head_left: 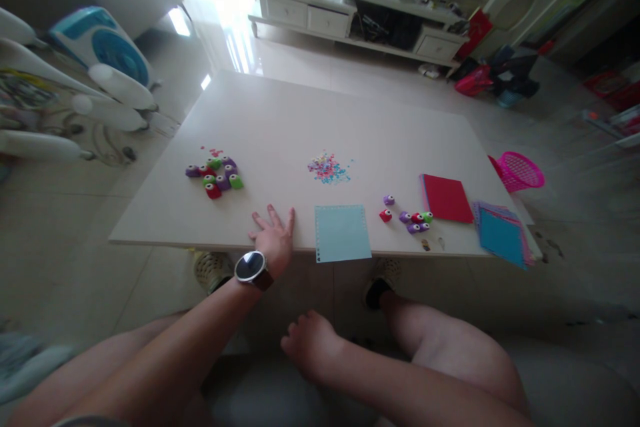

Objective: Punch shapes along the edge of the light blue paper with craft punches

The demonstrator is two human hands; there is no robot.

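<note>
My left hand [274, 237] lies flat on the front edge of the white table [280, 120], fingers spread and holding nothing. A light-blue paper sheet [342, 233] with small cut-outs along its edges sits to its right, overhanging the table edge. My right hand [311, 343] is below the table edge near my lap, its fingers curled closed, with nothing showing in it. Small craft punches [220, 180] in red, green and purple cluster at left. More craft punches [414, 220] stand at right. Behind the sheet lies a pile of tiny coloured paper bits [330, 168].
A red paper stack [447, 199] and a fanned blue and pink stack [501, 235] lie at the right end. Two small items [425, 245] lie near the front edge. A pink basket [521, 171] stands beyond the table. A white cabinet [327, 20] stands behind.
</note>
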